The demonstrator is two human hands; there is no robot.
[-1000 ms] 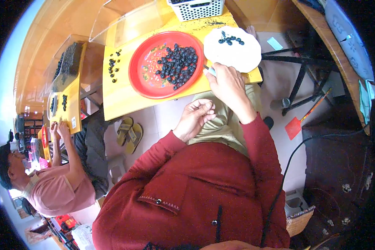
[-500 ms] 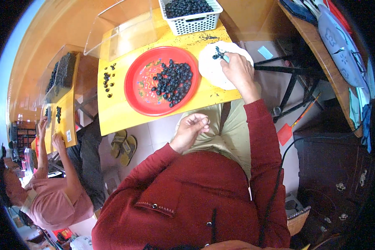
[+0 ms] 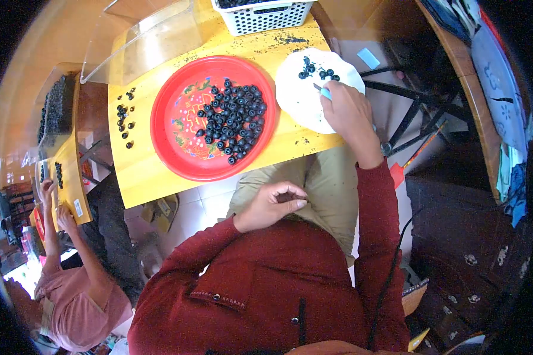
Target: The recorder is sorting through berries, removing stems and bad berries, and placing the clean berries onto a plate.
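Observation:
My right hand (image 3: 349, 112) is closed around a small blue-handled tool (image 3: 324, 92) with a thin metal tip, which looks like a small knife. It is over the right side of a white plate (image 3: 302, 109), below several small, black, bead-like round pieces (image 3: 309, 70) lying there. My left hand (image 3: 269, 204) is above my lap, its fingers curled and thumb and fingertips nearly together; whatever they may hold is hidden. Left of the white plate is a red patterned tray (image 3: 166, 130), with a heap of the same black pieces (image 3: 234, 118) mostly in its right half.
The yellow table (image 3: 137, 171) has a few loose black pieces (image 3: 122, 118) and dark crumbs. At its back stand a white perforated basket (image 3: 266, 22) of black pieces and a clear bin (image 3: 154, 44). A co-worker (image 3: 80, 290) works at a second table on the left.
My view has shifted, so the table appears lower and more to the left. My right hand has drawn back from the black pieces on the white plate, leaving them there.

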